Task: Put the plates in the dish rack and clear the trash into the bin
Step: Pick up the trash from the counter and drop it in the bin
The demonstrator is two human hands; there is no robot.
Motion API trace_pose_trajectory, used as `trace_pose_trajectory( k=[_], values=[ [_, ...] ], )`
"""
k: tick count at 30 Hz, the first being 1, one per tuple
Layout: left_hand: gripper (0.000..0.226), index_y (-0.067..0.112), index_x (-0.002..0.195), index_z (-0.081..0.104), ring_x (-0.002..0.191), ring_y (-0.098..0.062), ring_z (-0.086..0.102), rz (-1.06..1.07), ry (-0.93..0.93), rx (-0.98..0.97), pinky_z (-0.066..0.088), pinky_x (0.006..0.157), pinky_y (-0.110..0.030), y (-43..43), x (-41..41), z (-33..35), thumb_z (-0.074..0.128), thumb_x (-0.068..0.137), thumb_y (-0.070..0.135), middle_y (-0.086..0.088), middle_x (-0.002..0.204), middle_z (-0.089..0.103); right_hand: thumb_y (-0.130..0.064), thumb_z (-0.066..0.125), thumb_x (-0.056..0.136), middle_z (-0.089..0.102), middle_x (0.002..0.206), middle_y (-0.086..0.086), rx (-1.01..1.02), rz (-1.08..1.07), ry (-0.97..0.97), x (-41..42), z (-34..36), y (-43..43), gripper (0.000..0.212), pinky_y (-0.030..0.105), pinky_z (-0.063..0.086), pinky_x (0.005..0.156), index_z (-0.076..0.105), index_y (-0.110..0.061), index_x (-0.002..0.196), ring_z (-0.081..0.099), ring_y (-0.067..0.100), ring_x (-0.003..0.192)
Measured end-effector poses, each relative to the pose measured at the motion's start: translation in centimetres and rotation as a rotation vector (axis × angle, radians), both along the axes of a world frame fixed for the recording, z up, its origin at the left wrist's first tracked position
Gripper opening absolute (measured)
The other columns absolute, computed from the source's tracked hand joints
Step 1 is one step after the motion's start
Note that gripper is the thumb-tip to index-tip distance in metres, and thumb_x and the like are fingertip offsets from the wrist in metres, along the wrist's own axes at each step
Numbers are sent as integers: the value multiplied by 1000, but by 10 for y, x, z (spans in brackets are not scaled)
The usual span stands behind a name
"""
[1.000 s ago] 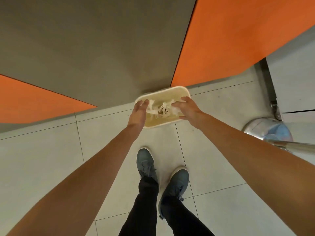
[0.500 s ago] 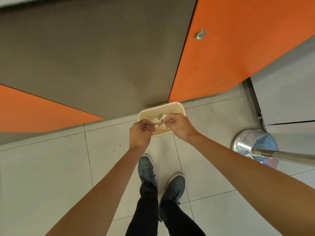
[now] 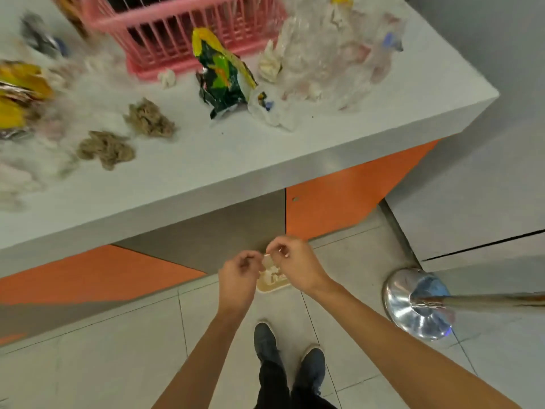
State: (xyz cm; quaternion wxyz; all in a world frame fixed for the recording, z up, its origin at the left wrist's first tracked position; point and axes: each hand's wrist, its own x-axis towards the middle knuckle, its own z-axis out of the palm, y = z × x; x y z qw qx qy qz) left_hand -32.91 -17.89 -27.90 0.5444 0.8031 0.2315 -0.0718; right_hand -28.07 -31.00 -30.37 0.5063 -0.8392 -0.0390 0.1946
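Although both hands work low over the bin, most of the trash lies up on the worktop (image 3: 265,160). From the left there are yellow wrappers (image 3: 17,93) and two brown paper clumps (image 3: 106,149). Behind them stands the pink dish rack (image 3: 188,33), too blurred to show whether any plate is in it. A green and yellow snack bag (image 3: 224,78) lies just in front of its right corner.

Below the worktop edge, the left hand (image 3: 239,273) has its fingers curled towards the thumb; I cannot tell whether it grips anything. Just right of it is a small white scrap (image 3: 267,256), pinched by the right hand (image 3: 295,261) between thumb and forefinger.

Both hands are directly above the bin (image 3: 267,288), a small beige tub on the floor tiles by the cabinet front, with crumpled white tissue in it.

The step looks like shedding a clinging bit of paper. It would go best released low and straight over the opening, since so light a scrap could drift onto the tiles. The fingers should then be checked for anything stuck.

Further right on the worktop lie clear plastic bags (image 3: 330,54), soft and crinkled, which likely need a whole-hand grab. A shiny metal stand base (image 3: 418,308) sits on the floor, well apart from the bin.
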Motion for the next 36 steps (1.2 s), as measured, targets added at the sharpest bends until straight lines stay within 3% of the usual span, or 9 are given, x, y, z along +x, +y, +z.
trace_pose_trajectory(
  k=[3,7,10,14,17,24,28,31,36],
  values=[
    [20,20,81,68,59,4,58,-14,-107,23,44,61,-10,2,0,56,58,94,9,5,70,66,-10,61,91,68,90,0,29,33,-77,4,62,4,13,27,48,79,70,-18,85,61,12,82],
    [15,16,88,70,61,-3,61,63,-199,-20,49,63,-14,9,-3,118,58,94,10,-4,73,69,-15,61,92,69,90,-3,74,83,-125,11,132,13,11,21,47,77,69,-20,86,63,11,85],
    [18,19,82,69,61,-8,62,98,-244,-57,50,63,-17,21,-5,148,58,94,10,-5,71,69,-15,61,93,70,89,-3,119,101,-152,15,164,26,10,24,46,78,68,-17,88,63,14,85],
    [36,10,63,62,53,-7,55,75,-245,-32,44,60,-16,54,-6,163,58,97,21,0,57,61,-13,59,94,67,91,-1,78,178,-200,26,183,49,7,11,43,70,65,-13,98,61,13,83],
    [45,7,57,57,54,-7,52,75,-219,18,40,63,-22,89,4,169,58,96,29,-1,54,57,-12,57,95,65,94,5,56,213,-189,42,195,69,9,12,42,68,63,-13,101,60,18,85],
    [6,22,91,65,73,-12,64,155,-310,125,46,64,-17,174,49,180,63,92,17,12,96,67,-16,58,94,60,103,2,-102,250,-263,79,211,129,13,14,41,68,62,-15,107,54,9,76],
    [24,26,106,63,98,-13,60,34,-374,341,51,80,-29,213,77,159,66,87,13,9,113,60,-17,59,93,50,112,1,-200,279,-298,99,205,148,24,17,39,75,59,-16,117,55,13,79],
    [42,19,125,61,124,-18,48,-127,-399,463,41,97,-27,231,97,140,66,84,9,1,134,51,-16,57,94,44,123,3,-268,298,-356,111,199,158,36,17,38,85,54,-16,130,54,16,94],
    [47,18,128,62,128,-24,45,-231,-414,597,42,102,-40,233,113,116,71,82,15,-4,140,49,-20,57,94,28,146,6,-381,311,-520,130,193,174,58,32,42,100,34,-19,148,36,25,131]
  ],
)
